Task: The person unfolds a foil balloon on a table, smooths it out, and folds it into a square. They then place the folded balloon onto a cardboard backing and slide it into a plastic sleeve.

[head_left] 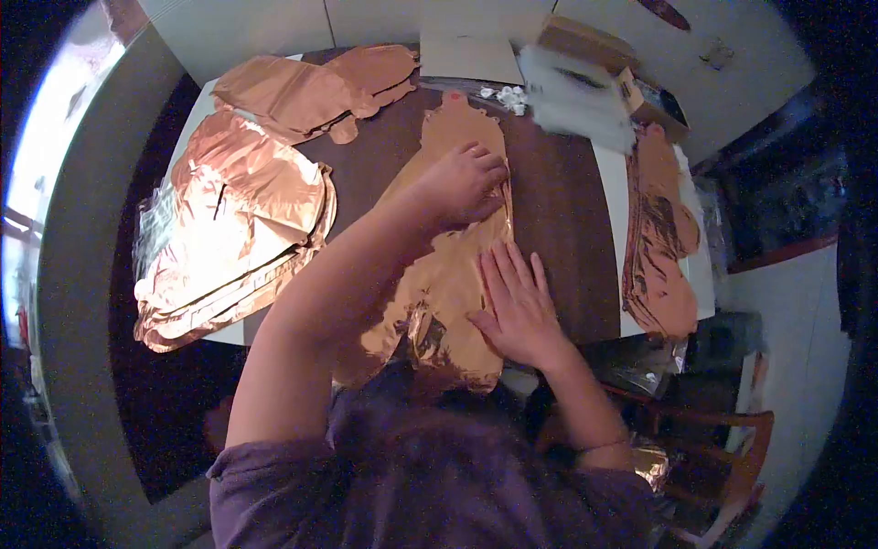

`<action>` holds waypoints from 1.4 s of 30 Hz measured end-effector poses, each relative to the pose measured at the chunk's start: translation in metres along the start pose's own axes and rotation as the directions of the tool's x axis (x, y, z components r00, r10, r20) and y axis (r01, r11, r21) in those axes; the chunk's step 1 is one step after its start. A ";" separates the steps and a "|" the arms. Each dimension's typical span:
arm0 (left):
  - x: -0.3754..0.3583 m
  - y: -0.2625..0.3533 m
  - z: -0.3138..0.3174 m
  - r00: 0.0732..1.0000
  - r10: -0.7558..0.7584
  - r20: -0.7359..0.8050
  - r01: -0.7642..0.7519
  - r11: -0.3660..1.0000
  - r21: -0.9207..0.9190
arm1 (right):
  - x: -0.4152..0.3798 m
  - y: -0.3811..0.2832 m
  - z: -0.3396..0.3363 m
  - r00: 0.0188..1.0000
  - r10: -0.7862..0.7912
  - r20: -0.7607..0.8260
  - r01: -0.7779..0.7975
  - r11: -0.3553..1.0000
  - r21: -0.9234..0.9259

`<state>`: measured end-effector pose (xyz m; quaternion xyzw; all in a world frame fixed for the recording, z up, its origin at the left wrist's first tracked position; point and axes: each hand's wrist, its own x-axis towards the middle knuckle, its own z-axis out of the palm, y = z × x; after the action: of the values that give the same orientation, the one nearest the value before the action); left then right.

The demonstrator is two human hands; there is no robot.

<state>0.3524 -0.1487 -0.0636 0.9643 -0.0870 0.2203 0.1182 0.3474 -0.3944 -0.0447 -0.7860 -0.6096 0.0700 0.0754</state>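
A flat gold foil sheet, shaped like an uninflated foil balloon (462,128), lies lengthwise on the dark table in front of me. Over its upper half is my left hand (464,183), its fingers curled together near the right edge of the foil. Those fingertips are hidden, so what they pinch does not show. Lower down, my right hand (519,302) rests flat with fingers stretched out, partly on the foil's right edge. Creased, shiny foil shows at the lower end near my body.
Stacked flat foil pieces (242,201) lie at left, with more foil (302,91) behind them. Another foil stack (658,238) sits on the right edge. Small white pieces (508,98), clear plastic (572,91) and an open box (649,101) are at the back. A wooden chair (745,448) stands at lower right.
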 end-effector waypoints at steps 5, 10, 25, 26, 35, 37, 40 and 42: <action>-0.006 0.002 -0.012 0.987 -0.137 -0.079 0.127 0.984 -0.122 | 0.002 -0.002 -0.007 1.000 0.003 -0.021 -0.003 0.999 0.035; -0.070 0.067 -0.084 0.793 -0.524 -0.311 0.389 0.828 -0.405 | 0.018 0.013 -0.034 0.999 -0.003 0.040 -0.003 0.990 0.139; -0.259 0.181 -0.093 0.313 -0.926 0.212 0.555 -0.003 -0.832 | 0.062 0.065 -0.007 0.988 -0.064 -0.141 0.057 0.997 -0.054; -0.240 0.178 -0.106 0.437 -0.896 0.079 0.553 0.199 -0.809 | 0.062 0.065 -0.007 0.988 -0.061 -0.141 0.054 0.997 -0.054; -0.127 0.117 -0.088 0.955 -0.225 0.193 0.292 0.591 -0.752 | 0.071 0.070 -0.014 0.975 -0.118 -0.190 0.114 0.993 -0.035; -0.129 0.105 -0.079 0.876 -0.471 0.099 0.318 0.411 -0.854 | 0.072 0.068 -0.022 0.975 -0.123 -0.184 0.128 0.992 0.016; -0.134 0.094 -0.043 0.798 -0.597 -0.077 0.562 0.785 -0.260 | 0.076 0.075 -0.018 0.965 -0.162 -0.205 0.172 0.984 0.034; -0.127 0.103 -0.035 0.835 -0.549 0.033 0.548 0.836 0.028 | 0.079 0.079 -0.016 0.958 -0.180 -0.223 0.195 0.980 0.046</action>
<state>0.2031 -0.2233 -0.0698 0.9540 0.1923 0.1588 0.1661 0.4449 -0.3379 -0.0466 -0.7245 -0.6667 -0.0033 0.1747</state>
